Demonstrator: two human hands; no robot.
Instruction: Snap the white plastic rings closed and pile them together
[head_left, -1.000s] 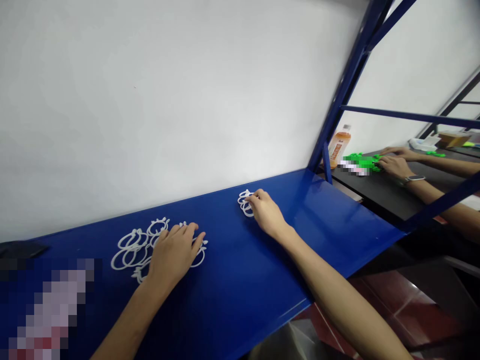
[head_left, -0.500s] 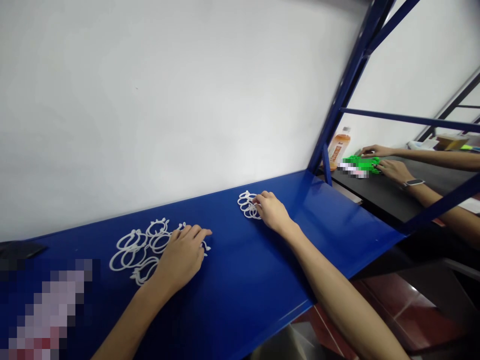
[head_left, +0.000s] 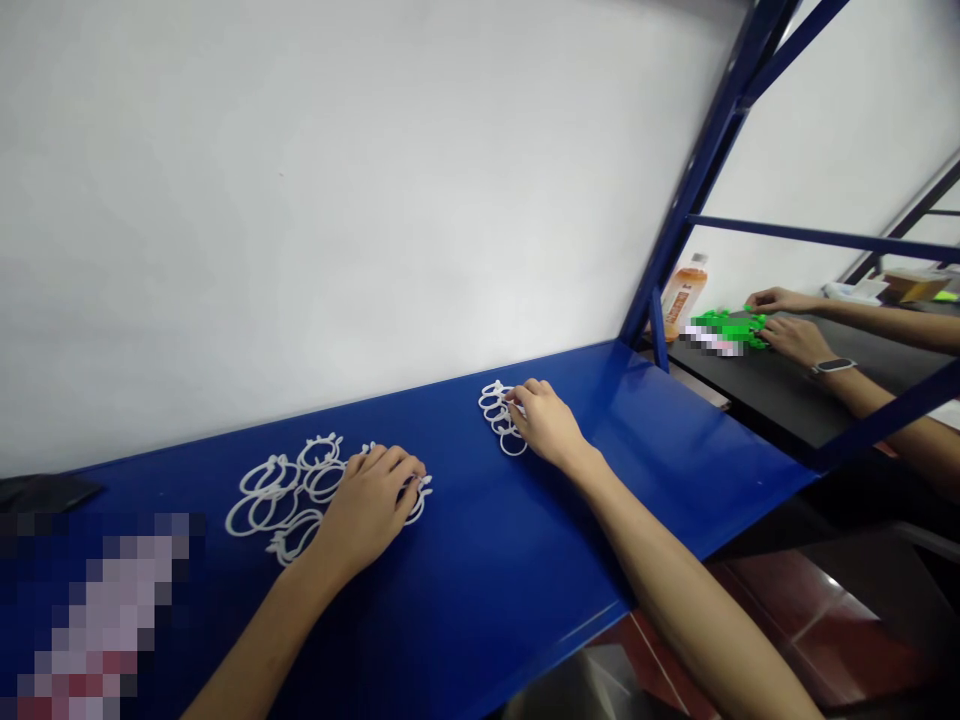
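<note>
Several thin white plastic rings with small prongs, looking like ring clips, lie in a loose pile [head_left: 259,495] on the blue tabletop [head_left: 480,570]. My left hand [head_left: 381,500] covers the pile's right side, its fingers curled down onto a white ring [head_left: 414,508] that shows past the thumb and index finger. Farther right, a smaller cluster of white rings [head_left: 493,405] lies in overlapping rows near the wall. At that cluster's right edge, my right hand [head_left: 546,415] has its fingers bent and pinched at a ring; its fingertips partly hide the contact.
A white wall [head_left: 375,200] rises behind the table. A blue metal frame [head_left: 694,180] stands at the right end. Beyond it, another person's hands [head_left: 799,340] handle green pieces [head_left: 731,325] on a black table beside an orange drink bottle [head_left: 686,290]. A dark flat item [head_left: 45,492] lies at far left.
My left index finger has curled in from stretched out, onto a ring at the pile's right edge. In the right-hand cluster, the lowest ring now sits farther toward me. The view shifted slightly.
</note>
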